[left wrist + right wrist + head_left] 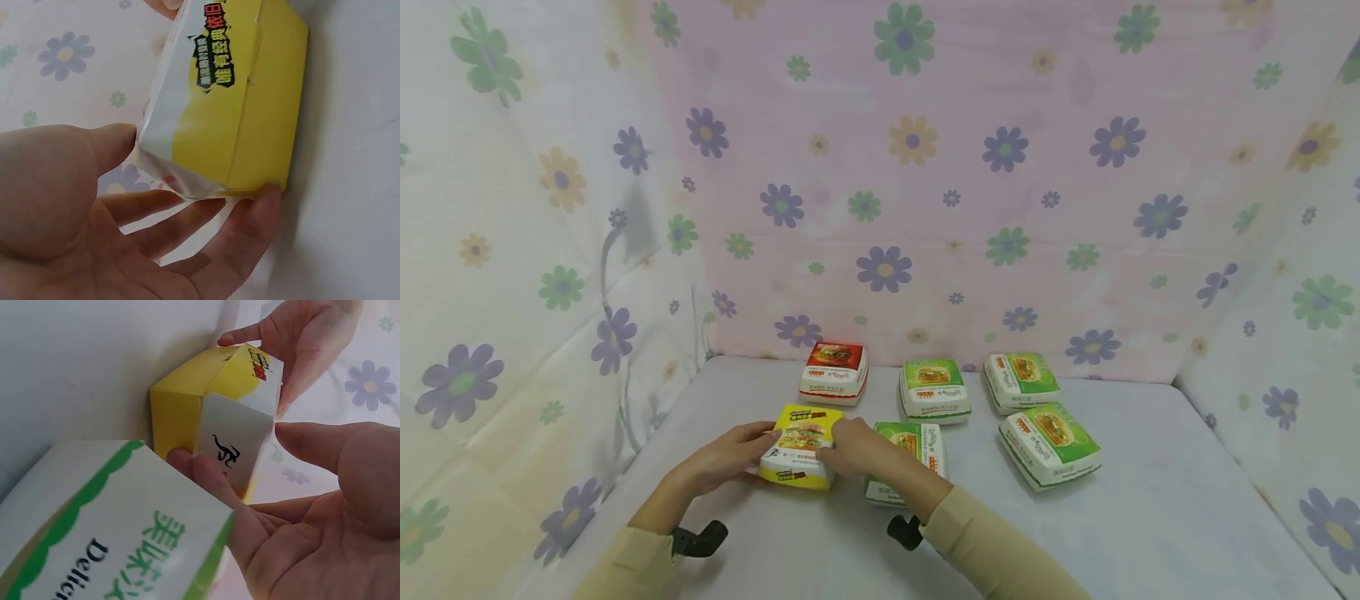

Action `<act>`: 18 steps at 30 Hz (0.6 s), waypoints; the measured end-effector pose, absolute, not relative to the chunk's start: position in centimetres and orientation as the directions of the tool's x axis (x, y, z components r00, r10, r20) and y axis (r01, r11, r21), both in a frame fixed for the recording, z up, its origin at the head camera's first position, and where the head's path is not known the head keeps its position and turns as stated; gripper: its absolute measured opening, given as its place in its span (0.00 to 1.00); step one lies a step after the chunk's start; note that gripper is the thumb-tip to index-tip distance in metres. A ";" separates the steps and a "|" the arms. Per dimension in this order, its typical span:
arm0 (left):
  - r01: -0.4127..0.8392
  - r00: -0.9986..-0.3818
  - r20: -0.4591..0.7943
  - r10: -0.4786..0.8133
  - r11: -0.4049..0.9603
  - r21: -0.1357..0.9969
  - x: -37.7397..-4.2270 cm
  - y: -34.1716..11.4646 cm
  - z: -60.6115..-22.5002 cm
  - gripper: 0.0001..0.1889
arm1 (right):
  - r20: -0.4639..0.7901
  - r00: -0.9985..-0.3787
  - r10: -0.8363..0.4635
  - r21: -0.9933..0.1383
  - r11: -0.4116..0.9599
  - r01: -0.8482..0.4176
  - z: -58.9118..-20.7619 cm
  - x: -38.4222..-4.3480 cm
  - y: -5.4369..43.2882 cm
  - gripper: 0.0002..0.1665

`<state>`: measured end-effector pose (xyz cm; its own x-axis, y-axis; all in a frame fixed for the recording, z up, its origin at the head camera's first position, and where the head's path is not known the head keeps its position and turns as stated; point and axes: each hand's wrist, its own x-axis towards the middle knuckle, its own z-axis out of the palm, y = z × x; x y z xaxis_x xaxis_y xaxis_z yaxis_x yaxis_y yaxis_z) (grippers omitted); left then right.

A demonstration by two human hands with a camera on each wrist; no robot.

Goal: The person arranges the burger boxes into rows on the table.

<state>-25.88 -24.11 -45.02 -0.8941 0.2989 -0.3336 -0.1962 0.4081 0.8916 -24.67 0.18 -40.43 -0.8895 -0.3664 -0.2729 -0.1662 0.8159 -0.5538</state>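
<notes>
A yellow-and-white burger box [800,467] rests on the white table, a burger picture on its lid. My left hand [727,457] holds its left side, thumb at the lid's edge and fingers along the side wall, as the left wrist view shows. From the opposite side my right hand [867,451] grips the same box, thumb on the upper edge and fingers low on the wall. Just beside the right hand stands a green-and-white burger box [934,442], partly covered by that forearm in the head view; it looms close in the right wrist view [125,531].
Behind the yellow box lies a red-and-white burger box [833,375]. Further green-and-white boxes stand at the back middle [935,390], back right [1022,382] and right [1051,446]. Flowered cloth walls [910,208] enclose the table [1157,517] at the back and sides.
</notes>
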 end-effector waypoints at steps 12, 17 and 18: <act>-0.012 -0.954 -0.187 0.234 0.596 0.803 -25.1 -25.1 -43.1 0.34 | -0.271 -0.880 -0.390 -0.511 0.833 -0.212 -37.8 -22.7 2.2 0.24; 0.088 -0.972 -0.089 0.217 0.686 0.722 -24.7 -23.7 -41.7 0.32 | -0.245 -0.863 -0.441 -0.529 0.807 -0.262 -36.7 -21.9 3.8 0.34; 0.101 -0.974 -0.072 0.216 0.695 0.711 -24.6 -23.4 -41.4 0.31 | -0.236 -0.858 -0.456 -0.530 0.801 -0.279 -36.5 -21.8 4.1 0.35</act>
